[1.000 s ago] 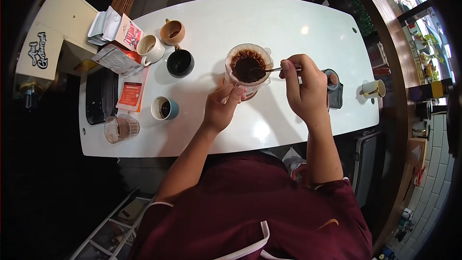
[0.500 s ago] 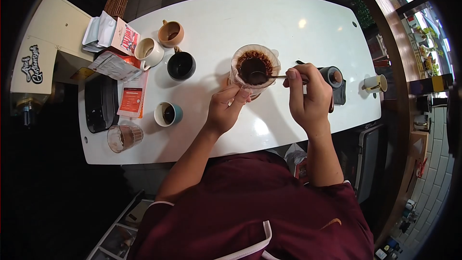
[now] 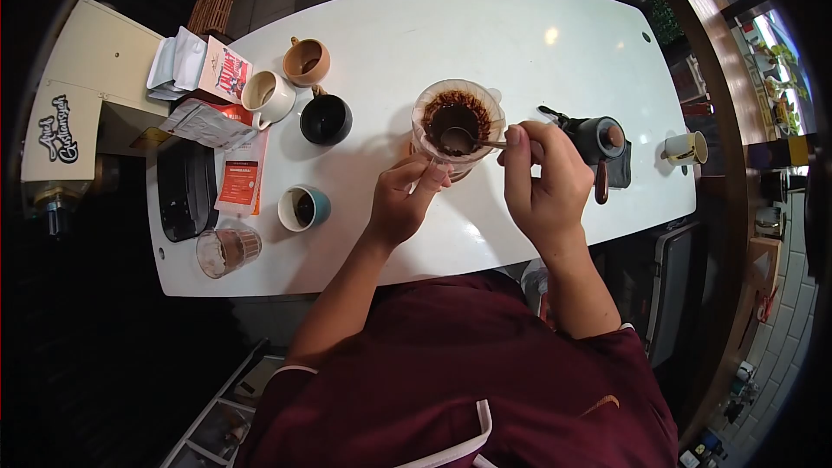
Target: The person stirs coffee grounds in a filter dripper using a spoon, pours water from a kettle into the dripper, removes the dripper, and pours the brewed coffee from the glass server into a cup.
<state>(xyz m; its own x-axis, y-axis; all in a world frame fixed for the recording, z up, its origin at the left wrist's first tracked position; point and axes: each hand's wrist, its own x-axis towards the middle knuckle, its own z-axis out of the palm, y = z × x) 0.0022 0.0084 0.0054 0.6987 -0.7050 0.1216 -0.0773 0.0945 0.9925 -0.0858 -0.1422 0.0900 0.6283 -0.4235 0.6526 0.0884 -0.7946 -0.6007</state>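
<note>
My left hand is closed on the near edge of a coffee dripper, thumb and fingers pinching its handle. A pale paper filter lines the dripper, and dark wet coffee grounds lie inside and cling to the walls. Between the thumb and fingers of my right hand is a spoon, its bowl down at the coffee inside the dripper. What the dripper stands on is mostly hidden beneath it. A dark kettle with a wooden handle is just beyond my right hand.
Left on the white table are a tan cup, a white mug, a black cup, a blue cup, a ribbed glass and coffee bags. Another mug stands near the right edge.
My right hand has shifted slightly left and down, and the spoon's bowl has moved left within the dripper. More of the kettle shows now. My left hand keeps its hold.
</note>
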